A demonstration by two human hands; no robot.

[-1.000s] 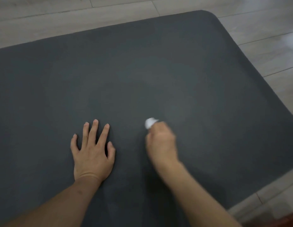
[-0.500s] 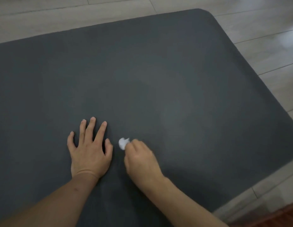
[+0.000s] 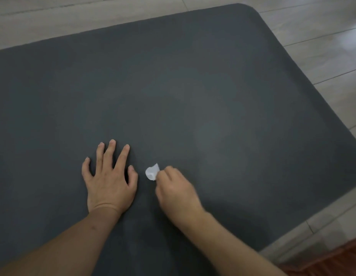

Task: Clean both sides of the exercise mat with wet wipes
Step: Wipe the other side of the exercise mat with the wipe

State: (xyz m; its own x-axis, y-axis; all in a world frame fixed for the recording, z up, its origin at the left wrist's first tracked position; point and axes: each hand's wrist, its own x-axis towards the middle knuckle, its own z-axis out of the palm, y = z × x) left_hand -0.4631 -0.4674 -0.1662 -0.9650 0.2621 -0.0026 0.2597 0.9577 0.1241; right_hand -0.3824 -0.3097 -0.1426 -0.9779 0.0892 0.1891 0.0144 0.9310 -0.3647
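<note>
Beside the flat, spread left hand [image 3: 109, 182], the right hand [image 3: 173, 191] pinches a wet wipe [image 3: 152, 172]; unwiped exercise mat [image 3: 193, 86] stretches ahead and rightward.

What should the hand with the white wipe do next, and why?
Probably sweep the wipe rightward across the mat. The right hand grips it close beside the left hand, which rests flat on the mat, so little room is left on that side, while a broad stretch lies to the right.
</note>
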